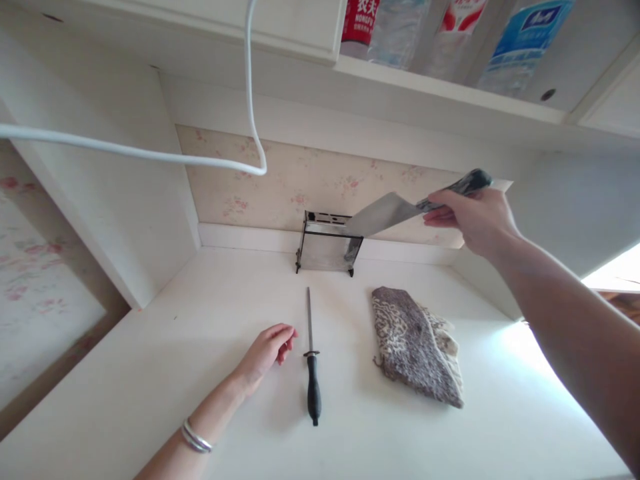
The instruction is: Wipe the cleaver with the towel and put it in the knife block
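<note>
My right hand [477,217] is closed round the black handle of a cleaver [385,215]. Its broad blade slants down to the left, with its lower end at the right part of a knife holder's slotted top; I cannot tell how far in it is. The clear-sided knife holder [325,252] stands upright against the back wall. Below it lies a sharpening steel [313,387], rod pointing away and black handle towards me. Just left of the steel, apart from it, my left hand [267,350] has its fingers curled with nothing visible in them.
A folded grey and cream cloth [415,347] lies on the white tabletop [240,287], right of the steel. Overhead, a shelf [450,87] holds several plastic bottles [525,40]. A white cable [150,157] hangs across the upper left. White panels enclose both sides.
</note>
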Demonstrator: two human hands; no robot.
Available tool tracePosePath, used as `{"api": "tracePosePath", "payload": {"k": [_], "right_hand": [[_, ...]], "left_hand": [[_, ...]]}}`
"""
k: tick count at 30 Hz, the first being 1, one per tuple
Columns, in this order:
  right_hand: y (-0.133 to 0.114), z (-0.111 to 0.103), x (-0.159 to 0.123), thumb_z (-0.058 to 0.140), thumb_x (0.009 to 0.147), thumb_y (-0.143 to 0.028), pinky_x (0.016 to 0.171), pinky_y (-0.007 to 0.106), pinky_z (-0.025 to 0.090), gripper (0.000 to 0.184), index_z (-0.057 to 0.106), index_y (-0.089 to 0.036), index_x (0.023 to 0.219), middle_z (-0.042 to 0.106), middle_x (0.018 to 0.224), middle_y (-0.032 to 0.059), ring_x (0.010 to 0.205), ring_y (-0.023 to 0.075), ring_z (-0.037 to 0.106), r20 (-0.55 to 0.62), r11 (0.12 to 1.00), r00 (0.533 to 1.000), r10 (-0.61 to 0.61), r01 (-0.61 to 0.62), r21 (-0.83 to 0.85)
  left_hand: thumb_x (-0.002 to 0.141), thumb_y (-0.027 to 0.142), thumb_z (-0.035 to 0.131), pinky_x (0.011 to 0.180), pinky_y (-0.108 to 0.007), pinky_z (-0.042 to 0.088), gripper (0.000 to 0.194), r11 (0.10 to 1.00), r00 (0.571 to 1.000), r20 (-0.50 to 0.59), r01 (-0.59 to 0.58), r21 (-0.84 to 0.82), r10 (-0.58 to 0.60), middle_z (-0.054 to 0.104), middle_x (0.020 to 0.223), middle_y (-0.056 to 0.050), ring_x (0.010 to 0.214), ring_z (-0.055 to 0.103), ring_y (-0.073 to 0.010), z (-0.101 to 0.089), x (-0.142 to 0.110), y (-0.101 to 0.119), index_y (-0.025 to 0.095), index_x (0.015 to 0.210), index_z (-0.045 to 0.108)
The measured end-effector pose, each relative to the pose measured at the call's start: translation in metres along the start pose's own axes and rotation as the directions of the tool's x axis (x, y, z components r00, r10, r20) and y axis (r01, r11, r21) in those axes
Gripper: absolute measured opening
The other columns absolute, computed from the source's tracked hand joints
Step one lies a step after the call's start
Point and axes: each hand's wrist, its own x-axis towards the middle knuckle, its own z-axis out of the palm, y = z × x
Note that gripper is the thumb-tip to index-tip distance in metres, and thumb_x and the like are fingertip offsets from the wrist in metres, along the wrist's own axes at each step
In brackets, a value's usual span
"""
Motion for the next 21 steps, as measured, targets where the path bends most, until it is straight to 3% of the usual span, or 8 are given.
{"api": "tracePosePath", "payload": {"k": [4,11,21], "right_hand": [[-0.013,0.018,0.025,0.072,0.062,-0.018,0.056,0.033,0.06,0.014,0.064,-0.008,0.069,0.064,0.057,0.007,0.054,0.0196,0.065,-0.011,0.993,1.0,-0.028,0.03,0.114],[-0.002,0.039,0.052,0.069,0.065,-0.017,0.058,0.035,0.059,0.013,0.063,-0.008,0.073,0.065,0.06,0.0087,0.053,0.0191,0.065,0.054,0.991,0.999,-0.004,-0.003,0.135],[0.006,0.032,0.066,0.069,0.065,-0.015,0.06,0.035,0.058,0.013,0.062,-0.008,0.074,0.065,0.063,0.0094,0.054,0.0179,0.064,0.054,0.995,0.997,0.052,-0.056,0.085]], "left_hand": [[0.084,0.043,0.05,0.052,-0.021,0.032,0.031,1.0,1.0,0.02,-0.015,0.007,0.015,0.051,0.07,0.0,0.056,0.042,-0.0084,-0.001,-0.001,-0.002,0.014,0.084,0.061],[0.083,0.043,0.051,0.051,-0.021,0.031,0.031,1.0,0.999,0.034,0.0,-0.008,0.0,0.05,0.069,0.001,0.054,0.041,-0.0078,-0.003,0.0,-0.003,0.014,0.083,0.061],[0.083,0.041,0.051,0.052,-0.022,0.032,0.029,1.0,1.0,0.028,0.005,0.01,-0.006,0.051,0.07,0.001,0.055,0.042,-0.0083,-0.002,0.0,0.0,0.013,0.083,0.06]]}}
